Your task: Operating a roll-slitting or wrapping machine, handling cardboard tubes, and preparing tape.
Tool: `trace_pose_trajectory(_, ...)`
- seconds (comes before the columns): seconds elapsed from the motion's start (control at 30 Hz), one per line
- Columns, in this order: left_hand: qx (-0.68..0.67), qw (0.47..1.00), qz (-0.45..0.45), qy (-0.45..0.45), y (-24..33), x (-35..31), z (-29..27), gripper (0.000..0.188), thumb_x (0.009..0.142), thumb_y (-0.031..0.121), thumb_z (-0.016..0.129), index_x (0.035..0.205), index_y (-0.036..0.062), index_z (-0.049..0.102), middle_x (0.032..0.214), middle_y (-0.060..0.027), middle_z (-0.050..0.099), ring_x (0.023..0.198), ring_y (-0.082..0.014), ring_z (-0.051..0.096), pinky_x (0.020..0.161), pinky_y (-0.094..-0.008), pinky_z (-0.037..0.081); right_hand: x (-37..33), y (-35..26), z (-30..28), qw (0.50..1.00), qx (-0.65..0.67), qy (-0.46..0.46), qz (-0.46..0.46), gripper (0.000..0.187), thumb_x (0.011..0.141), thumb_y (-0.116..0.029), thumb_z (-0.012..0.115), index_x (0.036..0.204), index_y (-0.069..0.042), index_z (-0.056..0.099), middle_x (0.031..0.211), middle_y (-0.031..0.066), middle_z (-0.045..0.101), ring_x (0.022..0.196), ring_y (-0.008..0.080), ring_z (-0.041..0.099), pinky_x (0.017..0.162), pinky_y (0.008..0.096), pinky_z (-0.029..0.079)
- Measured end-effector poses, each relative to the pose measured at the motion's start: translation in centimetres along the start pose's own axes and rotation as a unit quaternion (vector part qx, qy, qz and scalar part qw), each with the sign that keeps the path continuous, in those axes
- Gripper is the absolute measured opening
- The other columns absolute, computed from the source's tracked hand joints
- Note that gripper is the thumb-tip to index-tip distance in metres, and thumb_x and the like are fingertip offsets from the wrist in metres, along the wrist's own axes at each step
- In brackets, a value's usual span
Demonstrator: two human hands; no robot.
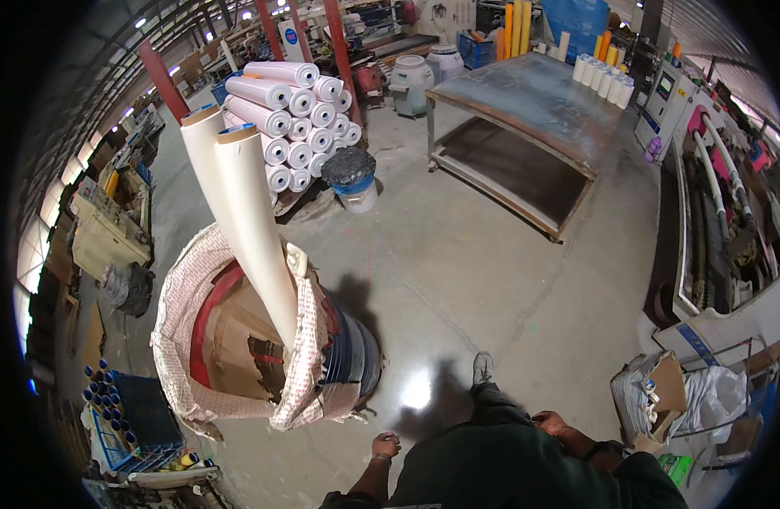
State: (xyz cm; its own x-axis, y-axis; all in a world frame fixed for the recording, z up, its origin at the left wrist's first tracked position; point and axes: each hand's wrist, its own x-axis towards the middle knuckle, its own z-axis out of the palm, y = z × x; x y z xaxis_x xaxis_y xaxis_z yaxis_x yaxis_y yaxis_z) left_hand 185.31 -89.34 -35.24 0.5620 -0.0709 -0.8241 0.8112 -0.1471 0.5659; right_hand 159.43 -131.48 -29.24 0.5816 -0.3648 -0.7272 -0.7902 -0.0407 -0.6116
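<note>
My left hand [386,444] hangs low beside my body with its fingers curled in. It is nearest to a large drum [352,348] lined with a pale woven sack [173,339]. Two long cream-coloured rolls [258,229] with cardboard cores stand tilted in that drum. Flattened brown cardboard [237,335] also lies inside it. At my right side my right hand [549,422] is held with bent fingers, touching nothing that I can see. Neither hand shows anything in its grip. My shoe [483,368] is on the grey floor ahead of me.
A pile of white rolls [301,127] stands behind the drum, near a bucket topped with black plastic [349,170]. Farther off is a metal-topped table [525,93] bearing small white rolls [603,81]. Machinery [729,195] lines the right side, with an open carton [665,394] nearer me.
</note>
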Motion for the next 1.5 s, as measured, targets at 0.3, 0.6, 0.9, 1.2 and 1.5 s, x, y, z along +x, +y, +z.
trace_pose_trajectory(0.3,0.02,0.998,0.053,-0.002,7.7,2.6,8.5,0.035,0.072,0.011,0.067,0.104,0.0007,0.055,0.075,-0.011,0.062,0.057,-0.0167,0.059,0.048,-0.0278,0.045,10.0,-11.9,-7.3,0.993,0.08,-0.031,0.084,0.026,0.075,-0.017,0.067,0.096,-0.003,0.062,0.084,0.0071,0.063,0.07,0.015,0.059,0.06,0.0282,0.047)
trace_pose_trajectory(0.6,-0.026,0.993,0.09,0.068,20.0,2.0,16.3,0.032,0.075,0.008,0.064,0.104,0.0007,0.054,0.079,-0.0085,0.061,0.061,-0.0147,0.058,0.052,-0.0272,0.045,21.2,-19.8,-15.1,0.988,0.116,-0.07,0.078,0.019,0.079,-0.012,0.063,0.096,-0.007,0.056,0.083,0.0054,0.062,0.069,0.0184,0.062,0.06,0.0324,0.049)
trace_pose_trajectory(0.9,-0.005,0.996,-0.003,0.092,21.0,9.4,15.4,0.035,0.071,0.008,0.065,0.104,0.0015,0.056,0.073,-0.0098,0.062,0.054,-0.0175,0.058,0.045,-0.0296,0.045,27.2,-23.6,-16.5,0.985,0.064,-0.108,0.116,0.026,0.076,-0.013,0.063,0.099,-0.002,0.057,0.082,0.0082,0.06,0.069,0.0186,0.062,0.058,0.0316,0.049)
trace_pose_trajectory(1.2,-0.071,0.995,0.045,0.053,31.8,22.3,18.5,0.034,0.072,0.01,0.066,0.103,0.0001,0.058,0.074,-0.0123,0.063,0.054,-0.0178,0.059,0.048,-0.0304,0.046,32.5,-38.6,-17.8,0.99,-0.077,-0.102,0.067,0.036,0.077,-0.014,0.064,0.109,0.001,0.055,0.087,0.0129,0.062,0.071,0.0198,0.061,0.061,0.031,0.049)
trace_pose_trajectory(1.5,-0.083,0.989,0.121,0.035,49.6,28.3,22.5,0.031,0.075,0.006,0.063,0.104,0.0003,0.055,0.075,-0.0102,0.062,0.059,-0.0151,0.059,0.049,-0.0276,0.046,41.2,-51.7,-18.2,0.997,0.055,-0.063,-0.001,0.032,0.077,-0.01,0.061,0.107,0.0,0.055,0.088,0.0086,0.062,0.071,0.0168,0.06,0.063,0.0306,0.048)
